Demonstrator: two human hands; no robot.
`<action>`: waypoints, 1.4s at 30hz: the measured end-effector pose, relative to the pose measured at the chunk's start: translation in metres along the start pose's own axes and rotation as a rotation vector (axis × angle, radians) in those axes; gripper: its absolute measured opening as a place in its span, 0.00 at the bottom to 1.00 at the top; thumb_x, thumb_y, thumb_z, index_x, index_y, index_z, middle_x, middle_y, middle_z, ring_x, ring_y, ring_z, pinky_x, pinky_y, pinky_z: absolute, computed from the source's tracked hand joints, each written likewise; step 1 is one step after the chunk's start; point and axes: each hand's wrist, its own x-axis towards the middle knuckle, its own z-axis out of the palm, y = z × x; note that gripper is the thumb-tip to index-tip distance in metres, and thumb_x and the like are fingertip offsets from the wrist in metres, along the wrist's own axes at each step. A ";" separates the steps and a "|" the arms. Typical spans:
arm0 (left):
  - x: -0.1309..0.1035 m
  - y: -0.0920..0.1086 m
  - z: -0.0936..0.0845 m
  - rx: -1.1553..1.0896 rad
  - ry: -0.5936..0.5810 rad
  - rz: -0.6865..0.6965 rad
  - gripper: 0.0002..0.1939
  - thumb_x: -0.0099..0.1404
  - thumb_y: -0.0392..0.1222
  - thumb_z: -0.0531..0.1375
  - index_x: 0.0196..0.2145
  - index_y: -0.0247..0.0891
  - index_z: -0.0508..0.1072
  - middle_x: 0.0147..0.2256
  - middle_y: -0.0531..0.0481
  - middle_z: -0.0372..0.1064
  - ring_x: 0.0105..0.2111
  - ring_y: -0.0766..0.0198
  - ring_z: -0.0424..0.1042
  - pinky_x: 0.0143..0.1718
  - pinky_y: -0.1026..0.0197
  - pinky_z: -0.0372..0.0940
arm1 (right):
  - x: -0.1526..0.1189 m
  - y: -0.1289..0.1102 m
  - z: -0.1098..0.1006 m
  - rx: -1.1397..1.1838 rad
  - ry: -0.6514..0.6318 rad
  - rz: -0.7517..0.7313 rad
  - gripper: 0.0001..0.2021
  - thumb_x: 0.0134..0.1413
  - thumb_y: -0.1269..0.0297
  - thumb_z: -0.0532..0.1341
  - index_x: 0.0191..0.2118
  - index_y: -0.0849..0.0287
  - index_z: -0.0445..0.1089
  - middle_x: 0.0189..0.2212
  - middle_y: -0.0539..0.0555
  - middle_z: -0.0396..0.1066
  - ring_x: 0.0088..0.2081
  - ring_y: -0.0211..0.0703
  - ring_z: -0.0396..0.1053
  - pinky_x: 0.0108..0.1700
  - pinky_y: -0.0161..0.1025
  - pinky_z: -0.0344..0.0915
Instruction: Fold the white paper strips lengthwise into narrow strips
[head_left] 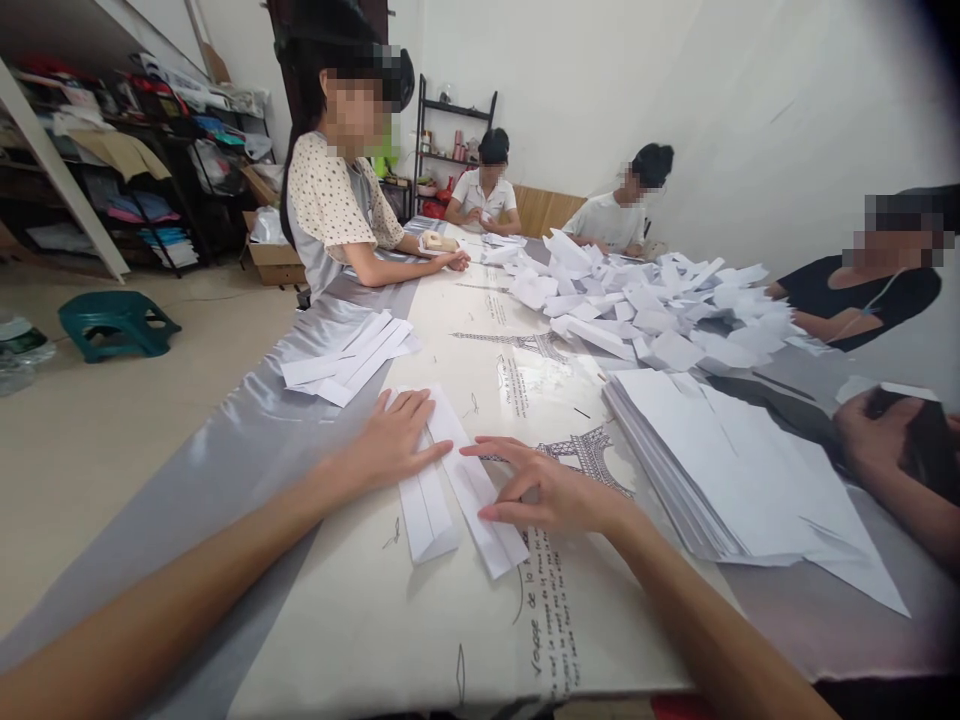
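Two folded strips of white paper lie side by side on the table in front of me. My left hand [401,435] rests flat across their upper ends, fingers spread. It touches both the left folded paper strip [424,515] and the right folded paper strip [487,510]. My right hand [536,480] is at the right strip's edge, index finger stretched out and thumb near its lower part. The right fingers are apart, and I see nothing gripped between them. A small pile of folded paper strips [349,360] lies beyond my left hand.
A stack of white paper sheets [697,460] lies on the right. Behind it spreads a large heap of folded papers [645,300]. Several people sit or stand around the table, one holding a dark object at the right edge. A green stool [116,325] stands on the floor.
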 end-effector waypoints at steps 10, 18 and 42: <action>-0.016 0.012 -0.017 0.249 0.061 0.021 0.25 0.75 0.58 0.49 0.38 0.36 0.74 0.39 0.36 0.70 0.44 0.43 0.69 0.57 0.36 0.58 | 0.004 0.013 0.001 0.029 0.226 0.493 0.22 0.52 0.55 0.70 0.49 0.51 0.64 0.35 0.49 0.70 0.33 0.43 0.68 0.32 0.41 0.68; -0.014 0.006 -0.014 0.137 0.215 0.109 0.18 0.76 0.40 0.48 0.60 0.37 0.65 0.62 0.37 0.61 0.63 0.48 0.60 0.68 0.38 0.46 | 0.003 0.006 -0.001 -0.138 0.165 0.337 0.04 0.62 0.65 0.59 0.34 0.54 0.68 0.32 0.50 0.71 0.28 0.41 0.66 0.28 0.38 0.60; -0.014 -0.003 -0.019 -0.317 0.045 0.218 0.17 0.79 0.44 0.47 0.38 0.38 0.73 0.41 0.49 0.70 0.41 0.61 0.69 0.43 0.60 0.64 | -0.002 -0.002 -0.006 -0.089 0.117 0.317 0.16 0.68 0.61 0.56 0.27 0.56 0.71 0.34 0.50 0.72 0.26 0.35 0.62 0.29 0.38 0.60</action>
